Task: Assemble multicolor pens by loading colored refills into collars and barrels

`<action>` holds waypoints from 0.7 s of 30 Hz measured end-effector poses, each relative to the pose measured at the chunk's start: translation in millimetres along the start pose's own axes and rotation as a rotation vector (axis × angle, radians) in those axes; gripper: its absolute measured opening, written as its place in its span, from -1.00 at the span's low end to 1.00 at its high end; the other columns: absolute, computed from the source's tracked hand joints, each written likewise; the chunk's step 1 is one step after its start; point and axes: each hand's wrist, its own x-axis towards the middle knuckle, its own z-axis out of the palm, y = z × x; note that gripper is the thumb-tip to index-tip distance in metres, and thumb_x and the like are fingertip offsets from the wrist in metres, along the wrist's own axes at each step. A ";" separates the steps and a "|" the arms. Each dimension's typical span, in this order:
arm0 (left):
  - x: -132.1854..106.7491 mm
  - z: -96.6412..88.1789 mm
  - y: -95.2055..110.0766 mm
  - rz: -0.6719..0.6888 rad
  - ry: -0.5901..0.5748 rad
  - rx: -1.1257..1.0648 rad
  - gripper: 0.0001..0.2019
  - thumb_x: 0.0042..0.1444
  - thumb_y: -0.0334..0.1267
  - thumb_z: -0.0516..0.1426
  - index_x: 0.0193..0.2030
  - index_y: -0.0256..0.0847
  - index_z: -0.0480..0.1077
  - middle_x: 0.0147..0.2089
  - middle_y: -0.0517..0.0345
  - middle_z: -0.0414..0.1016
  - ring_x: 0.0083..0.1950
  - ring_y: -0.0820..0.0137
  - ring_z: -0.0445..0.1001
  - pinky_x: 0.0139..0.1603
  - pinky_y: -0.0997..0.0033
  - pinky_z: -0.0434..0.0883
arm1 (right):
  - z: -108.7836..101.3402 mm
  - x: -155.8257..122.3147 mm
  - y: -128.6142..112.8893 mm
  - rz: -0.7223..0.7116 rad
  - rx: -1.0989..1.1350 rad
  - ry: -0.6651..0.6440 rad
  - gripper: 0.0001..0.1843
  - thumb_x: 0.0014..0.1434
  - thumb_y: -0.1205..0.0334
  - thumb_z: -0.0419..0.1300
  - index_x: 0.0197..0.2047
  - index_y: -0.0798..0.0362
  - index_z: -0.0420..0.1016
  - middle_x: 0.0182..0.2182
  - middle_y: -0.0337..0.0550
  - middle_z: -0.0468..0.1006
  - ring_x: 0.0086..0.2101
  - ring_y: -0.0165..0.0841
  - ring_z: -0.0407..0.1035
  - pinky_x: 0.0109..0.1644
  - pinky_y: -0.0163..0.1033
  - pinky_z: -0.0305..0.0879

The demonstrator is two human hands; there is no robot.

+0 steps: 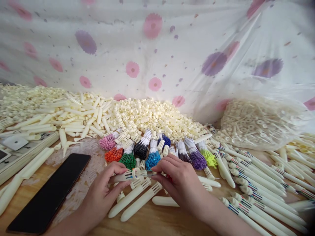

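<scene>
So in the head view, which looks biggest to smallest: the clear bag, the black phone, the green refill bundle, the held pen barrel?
1. clear bag
2. black phone, though nearer the camera
3. pen barrel in the left hand and green refill bundle: too alike to rank

legible markings: none found

no text, label, brand, number or sign can be read. the screen of the phone (49,193) is dark, the cream pen barrels (141,202) are seen unmarked, and only flower prints are borne by the cloth (147,49).
</scene>
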 end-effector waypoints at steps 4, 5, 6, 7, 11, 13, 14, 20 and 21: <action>1.0 -0.8 1.0 0.063 0.024 -0.028 -0.79 0.00 -0.50 0.11 -0.35 -0.06 0.28 -0.28 0.28 0.40 -0.27 0.42 0.47 -0.32 0.53 0.43 | -2.5 -1.1 -6.3 -0.005 0.042 -0.008 -0.91 0.22 0.29 0.14 -0.34 0.07 0.42 -0.46 -0.19 0.49 -0.39 -0.36 0.33 -0.35 -0.30 0.19; 1.4 -0.9 0.7 0.075 0.019 -0.031 -0.78 -0.01 -0.53 0.09 -0.36 -0.06 0.26 -0.29 0.28 0.39 -0.28 0.43 0.46 -0.33 0.54 0.42 | -2.9 -1.3 -8.2 -0.021 0.037 -0.010 -0.90 0.22 0.29 0.14 -0.34 0.07 0.42 -0.45 -0.19 0.49 -0.40 -0.36 0.33 -0.35 -0.30 0.19; 1.7 -1.0 0.4 0.081 0.014 -0.030 -0.76 -0.01 -0.54 0.09 -0.36 -0.06 0.25 -0.28 0.28 0.38 -0.27 0.43 0.45 -0.34 0.55 0.41 | -3.3 -1.4 -9.9 -0.040 0.028 -0.013 -0.89 0.23 0.29 0.12 -0.34 0.08 0.42 -0.45 -0.18 0.50 -0.40 -0.35 0.33 -0.35 -0.30 0.20; 1.9 -1.1 -0.1 0.083 0.009 -0.027 -0.76 -0.01 -0.55 0.08 -0.35 -0.06 0.24 -0.28 0.27 0.37 -0.26 0.43 0.45 -0.34 0.55 0.41 | -3.5 -1.4 -11.3 -0.060 0.014 -0.013 -0.87 0.24 0.29 0.11 -0.34 0.09 0.42 -0.46 -0.17 0.50 -0.40 -0.35 0.32 -0.35 -0.30 0.20; 1.4 -1.3 -1.2 0.078 -0.022 -0.001 -0.76 0.02 -0.55 0.07 -0.34 -0.06 0.23 -0.26 0.26 0.35 -0.25 0.42 0.43 -0.33 0.52 0.39 | -3.9 -0.7 -13.5 -0.115 -0.058 -0.016 -0.82 0.26 0.33 0.07 -0.36 0.11 0.43 -0.49 -0.16 0.48 -0.42 -0.35 0.31 -0.38 -0.30 0.19; 0.7 -1.3 -0.9 0.078 -0.035 0.012 -0.77 0.03 -0.54 0.07 -0.34 -0.07 0.22 -0.27 0.26 0.34 -0.25 0.42 0.43 -0.30 0.50 0.39 | -3.8 -0.1 -13.6 -0.123 -0.100 -0.027 -0.83 0.24 0.35 0.09 -0.39 0.12 0.43 -0.50 -0.17 0.47 -0.44 -0.36 0.30 -0.39 -0.31 0.18; 0.4 -1.2 -0.7 0.082 -0.040 0.018 -0.78 0.04 -0.53 0.07 -0.35 -0.07 0.21 -0.27 0.26 0.34 -0.25 0.42 0.42 -0.29 0.50 0.39 | -3.8 0.0 -13.6 -0.125 -0.120 -0.035 -0.84 0.22 0.36 0.10 -0.40 0.12 0.42 -0.50 -0.18 0.47 -0.44 -0.36 0.30 -0.39 -0.31 0.18; -0.3 1.8 0.0 0.073 -0.052 0.060 -0.79 0.01 -0.53 0.08 -0.36 -0.08 0.24 -0.28 0.24 0.37 -0.27 0.40 0.43 -0.35 0.51 0.39 | -3.4 -1.1 -13.4 -0.164 -0.211 -0.087 -0.84 0.19 0.40 0.14 -0.45 0.12 0.39 -0.53 -0.23 0.45 -0.47 -0.38 0.26 -0.43 -0.30 0.13; -0.2 2.3 0.2 0.065 -0.051 0.062 -0.80 0.01 -0.52 0.08 -0.36 -0.08 0.24 -0.29 0.24 0.38 -0.27 0.40 0.44 -0.35 0.51 0.39 | -3.3 -1.3 -13.3 -0.168 -0.225 -0.088 -0.83 0.19 0.39 0.14 -0.46 0.12 0.39 -0.53 -0.23 0.45 -0.48 -0.38 0.25 -0.44 -0.30 0.12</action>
